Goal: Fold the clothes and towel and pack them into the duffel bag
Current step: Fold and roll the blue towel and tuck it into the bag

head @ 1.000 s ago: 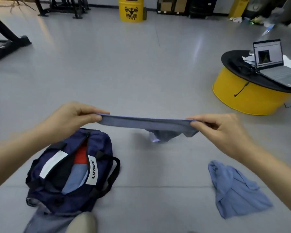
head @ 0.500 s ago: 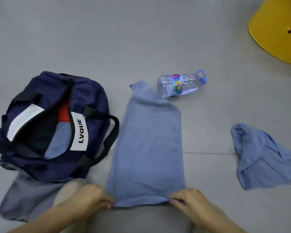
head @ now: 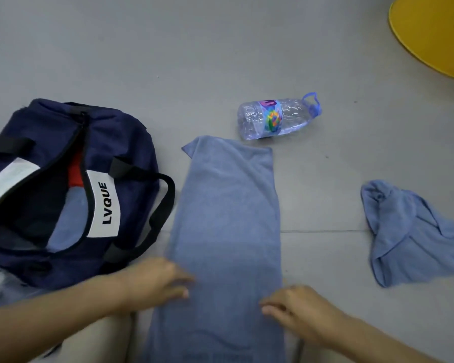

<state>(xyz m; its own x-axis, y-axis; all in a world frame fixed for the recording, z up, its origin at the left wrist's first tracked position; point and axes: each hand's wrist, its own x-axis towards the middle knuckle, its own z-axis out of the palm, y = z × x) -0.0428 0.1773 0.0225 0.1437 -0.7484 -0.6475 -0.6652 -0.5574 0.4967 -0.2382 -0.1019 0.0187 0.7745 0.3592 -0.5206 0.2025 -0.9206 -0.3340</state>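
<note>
A blue towel [head: 228,218] lies flat on the grey floor as a long strip running away from me, its far left corner turned up. My left hand [head: 155,281] rests on its near left edge, fingers loosely bent. My right hand [head: 294,307] touches its near right edge, fingers slightly curled; neither hand grips the cloth. To the left stands the navy duffel bag [head: 126,142], unzipped, with red and blue cloth inside. A crumpled blue garment [head: 409,237] lies on the floor to the right.
A clear plastic water bottle [head: 275,119] lies on its side just beyond the towel's far end. A round yellow stand [head: 430,35] fills the top right corner. A grey garment [head: 8,294] pokes out under the bag's near side.
The towel was held stretched in the air between both hands, then laid out flat on the floor. My hands have let go of its near edge and now sit on its sides.
</note>
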